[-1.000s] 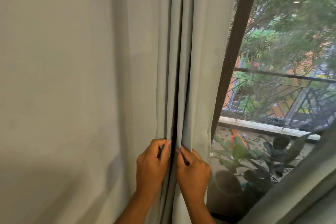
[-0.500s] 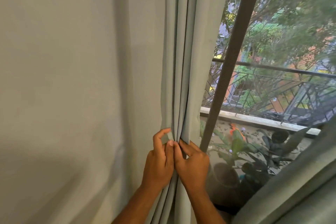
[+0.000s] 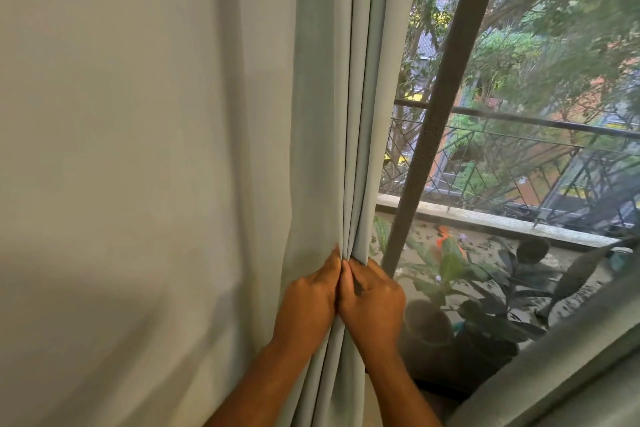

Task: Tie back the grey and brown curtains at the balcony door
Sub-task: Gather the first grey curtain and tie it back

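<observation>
A person's two hands gather the pale grey curtain (image 3: 194, 149) into tight vertical pleats at the edge of a balcony door. The left hand (image 3: 308, 298) and the right hand (image 3: 372, 302) press against each other, knuckles touching, each clenched on the bunched folds (image 3: 349, 204) that run straight up from the grip to the top of the frame. Below the hands the gathered fabric hangs on between the two forearms to the bottom edge.

To the left of the pleats the curtain spreads wide and nearly flat, filling the whole left half of the view with a few soft ripples. The curtain's free edge lies just right of the right hand, beside a dark upright door frame bar (image 3: 446, 107) that leans across the glass. Open glass takes up the room to the right of that bar.

Through the glass, a metal balcony railing (image 3: 519, 156) runs above a low ledge (image 3: 485, 222), with trees and orange walls beyond. Potted plants (image 3: 460, 288) stand on the balcony floor near the right hand, behind the pane. A second strip of grey fabric (image 3: 568, 374) crosses the lower right corner, well apart from the hands. No brown curtain can be told from this view.
</observation>
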